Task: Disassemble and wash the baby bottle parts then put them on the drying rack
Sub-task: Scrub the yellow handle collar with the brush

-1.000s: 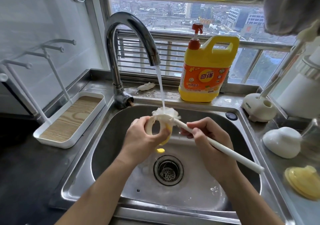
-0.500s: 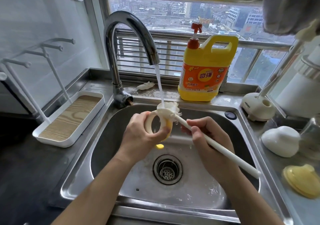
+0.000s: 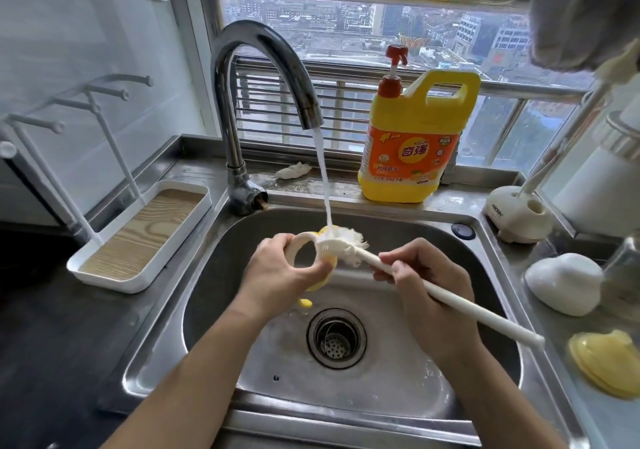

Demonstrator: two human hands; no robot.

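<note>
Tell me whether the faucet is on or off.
On: water streams from the faucet spout onto the brush head above the sink.

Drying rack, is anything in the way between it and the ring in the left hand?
Nothing visible blocks it. The left hand holds the ring over the sink; only its rim lies before the drying rack.

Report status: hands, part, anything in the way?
Left hand grips ring, right hand grips brush. Ring under running tap, brush head on its rim. Nothing blocking rack.
</note>
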